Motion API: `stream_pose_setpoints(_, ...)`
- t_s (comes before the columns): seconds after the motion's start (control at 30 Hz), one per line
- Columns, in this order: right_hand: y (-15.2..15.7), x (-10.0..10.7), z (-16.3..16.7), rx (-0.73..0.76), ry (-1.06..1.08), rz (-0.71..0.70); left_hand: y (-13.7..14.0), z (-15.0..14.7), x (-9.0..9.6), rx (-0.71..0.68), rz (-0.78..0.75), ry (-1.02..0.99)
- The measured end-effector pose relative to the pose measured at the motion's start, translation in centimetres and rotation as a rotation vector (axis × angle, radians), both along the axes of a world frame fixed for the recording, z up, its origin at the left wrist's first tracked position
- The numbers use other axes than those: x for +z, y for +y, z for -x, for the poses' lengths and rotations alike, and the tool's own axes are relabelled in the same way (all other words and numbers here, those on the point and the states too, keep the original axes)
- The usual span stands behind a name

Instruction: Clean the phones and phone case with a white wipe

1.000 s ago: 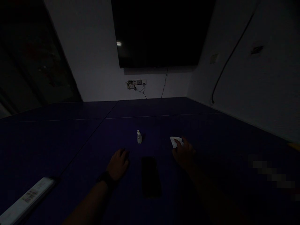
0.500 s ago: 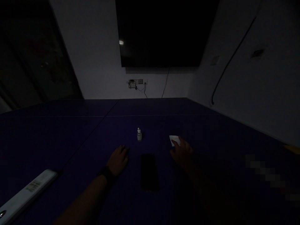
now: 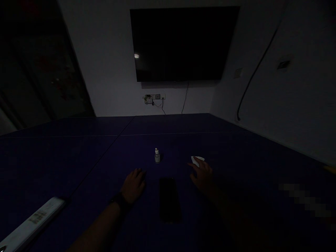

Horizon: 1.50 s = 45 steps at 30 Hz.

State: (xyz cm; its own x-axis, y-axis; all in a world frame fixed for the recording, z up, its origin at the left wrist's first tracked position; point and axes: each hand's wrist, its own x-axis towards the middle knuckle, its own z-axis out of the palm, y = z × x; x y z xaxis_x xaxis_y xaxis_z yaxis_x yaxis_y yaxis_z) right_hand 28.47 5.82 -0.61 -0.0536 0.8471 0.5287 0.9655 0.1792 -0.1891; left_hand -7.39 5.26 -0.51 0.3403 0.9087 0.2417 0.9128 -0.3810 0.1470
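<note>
My left hand (image 3: 133,186) lies on the dark blue table, with a dark band at the wrist; its fingers rest loosely on the surface and hold nothing. My right hand (image 3: 202,176) is over the near edge of a small white piece of paper or cloth (image 3: 195,161), fingers spread and partly covering it. Whether the fingertips press on it is too dark to tell. Between the hands lies a black smartphone (image 3: 169,199), screen dark. Beyond the phone a small dropper bottle (image 3: 157,157) with a white top stands upright.
A long white power strip or bar (image 3: 34,222) lies at the lower left. The table (image 3: 91,150) runs back to a wall with a large dark television (image 3: 183,45), sockets (image 3: 156,96) and hanging cables. At the right edge sits something yellow (image 3: 330,169).
The view has tilted up a little, so everything sits lower. My right hand's fingers have spread apart over the white piece. My left hand stays in place on the table.
</note>
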Motion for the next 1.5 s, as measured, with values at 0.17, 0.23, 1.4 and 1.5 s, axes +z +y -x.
stream_pose_setpoints(0.17, -0.25, -0.36, 0.13, 0.245, -0.025, 0.078, -0.13, -0.02, 0.39, 0.006, 0.018, -0.010)
stream_pose_setpoints(0.23, -0.26, -0.59, 0.07, 0.302, -0.041, 0.116, -0.13, 0.00, 0.32, -0.006, 0.007, -0.019)
stream_pose_setpoints(1.4, -0.20, -0.24, 0.07, 0.329, -0.082, 0.226, -0.08, 0.19, 0.11, -0.020, -0.020, -0.048)
stream_pose_setpoints(1.5, -0.23, -0.07, 0.13, 0.337, -0.077, 0.237, -0.17, 0.13, 0.31, -0.016, -0.003, -0.043)
